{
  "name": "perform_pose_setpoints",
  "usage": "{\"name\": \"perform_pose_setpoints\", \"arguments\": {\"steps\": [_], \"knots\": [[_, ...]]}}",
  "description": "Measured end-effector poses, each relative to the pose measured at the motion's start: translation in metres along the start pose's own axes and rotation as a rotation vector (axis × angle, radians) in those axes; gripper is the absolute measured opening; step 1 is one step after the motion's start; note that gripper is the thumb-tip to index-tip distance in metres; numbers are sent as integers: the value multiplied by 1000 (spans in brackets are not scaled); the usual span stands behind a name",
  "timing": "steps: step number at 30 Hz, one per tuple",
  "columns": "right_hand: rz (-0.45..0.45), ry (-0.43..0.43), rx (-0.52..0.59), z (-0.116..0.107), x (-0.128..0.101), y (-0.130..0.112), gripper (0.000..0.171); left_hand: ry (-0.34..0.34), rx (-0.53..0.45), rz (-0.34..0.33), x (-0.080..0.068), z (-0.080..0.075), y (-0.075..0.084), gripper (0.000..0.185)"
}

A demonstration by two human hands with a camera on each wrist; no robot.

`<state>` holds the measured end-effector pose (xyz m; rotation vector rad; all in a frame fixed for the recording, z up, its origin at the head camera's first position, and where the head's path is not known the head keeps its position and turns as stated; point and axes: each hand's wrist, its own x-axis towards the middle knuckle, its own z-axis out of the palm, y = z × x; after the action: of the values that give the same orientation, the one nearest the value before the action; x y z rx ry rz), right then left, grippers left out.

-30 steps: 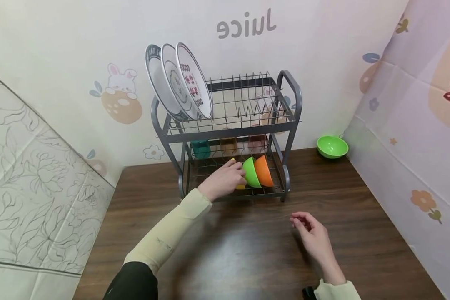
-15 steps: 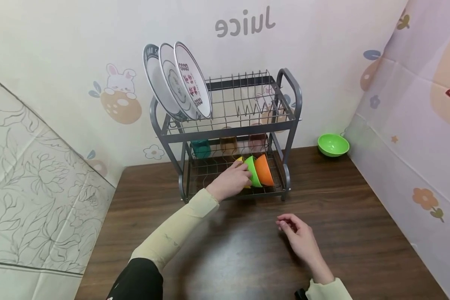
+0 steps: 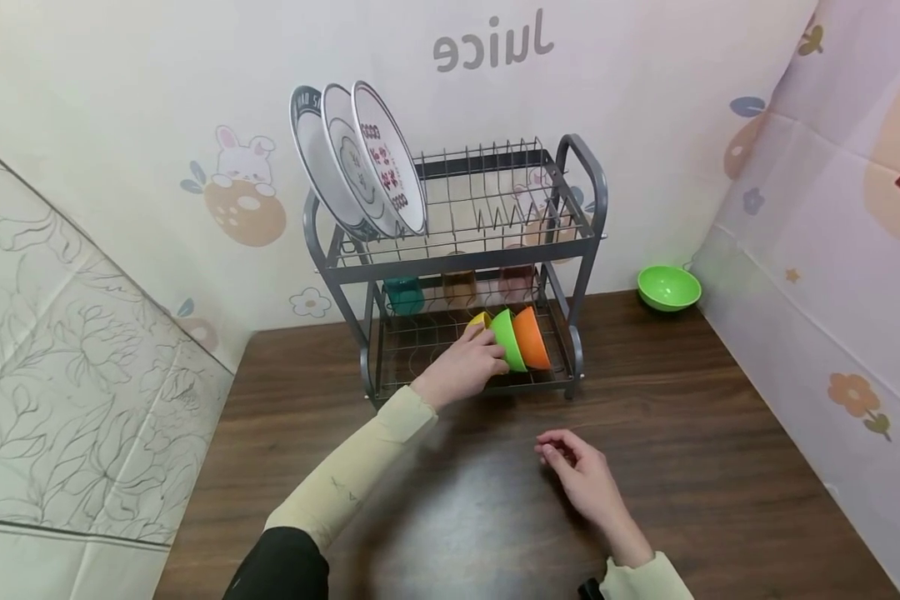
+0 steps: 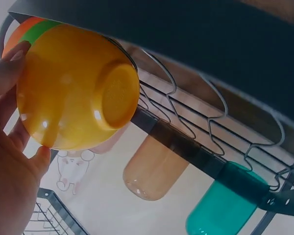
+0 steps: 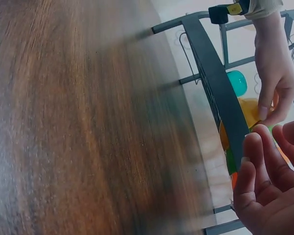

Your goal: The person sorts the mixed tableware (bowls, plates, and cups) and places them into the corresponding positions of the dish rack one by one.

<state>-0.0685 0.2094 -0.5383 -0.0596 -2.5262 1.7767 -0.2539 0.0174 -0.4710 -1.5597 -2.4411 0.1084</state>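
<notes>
The head view is looking down from above at the dish rack (image 3: 457, 267) in mid-frame. The left wrist view is sitting close under the yellow bowl (image 4: 76, 88); the right wrist view is skimming low along the table (image 5: 78, 122), sharing that rack at right.

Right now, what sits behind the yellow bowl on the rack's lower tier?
A green bowl and an orange bowl stand nested on edge behind the yellow bowl, which the left hand holds. Their insides are hidden.
</notes>
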Motion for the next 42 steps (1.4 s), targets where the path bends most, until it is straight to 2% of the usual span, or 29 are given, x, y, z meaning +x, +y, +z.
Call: {"name": "perform_pose_setpoints", "arguments": {"steps": [7, 12, 16, 25, 31, 35, 42], "knots": [[-17, 20, -39, -6, 1, 2, 17, 68, -103, -5, -11, -4, 6, 19], [-45, 93, -113, -25, 5, 9, 20, 135, -144, -14, -21, -8, 16, 17], [-64, 166, -162, -45, 6, 13, 21, 190, -210, -21, -31, -8, 29, 17], [-50, 280, -206, -76, 4, 16, 21, 252, -313, -75, -59, 2, 65, 18], [-35, 292, -215, -83, 7, 16, 23, 265, -427, -192, -78, 12, 84, 19], [-43, 290, -228, -86, 12, 16, 23, 299, -496, -277, -93, 22, 94, 17], [-88, 297, -303, -94, 25, 17, 20, 419, -603, -396, -118, 37, 98, 13]]}}
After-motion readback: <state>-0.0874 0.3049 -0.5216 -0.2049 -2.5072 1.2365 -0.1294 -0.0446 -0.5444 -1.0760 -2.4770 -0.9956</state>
